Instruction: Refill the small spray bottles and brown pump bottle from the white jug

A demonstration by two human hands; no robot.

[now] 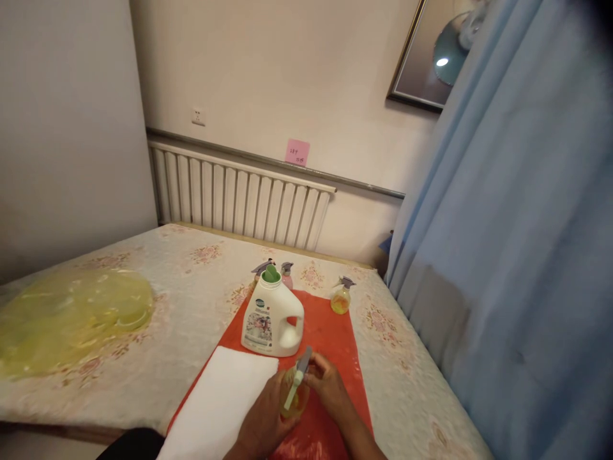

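Note:
My left hand (262,414) is wrapped around the round clear body of a small spray bottle (297,404), which has yellowish contents. The bottle's pale green and grey trigger head points up between my hands. From the other side, my right hand (329,388) closes its fingers on that spray head, near the neck. Just beyond them a large white detergent jug (280,332) stands upright on a red sheet (330,326), its green inner spout showing. Below the jug, a white folded cloth or paper (223,396) lies by my left hand.
A similar yellow spray bottle (340,301) stands to the right on the red sheet's edge. Behind the jug are a pink one (287,276) and another, partly hidden. A yellow translucent plastic bag (71,319) lies left on the floral tablecloth (186,313). A blue curtain (507,223) hangs right.

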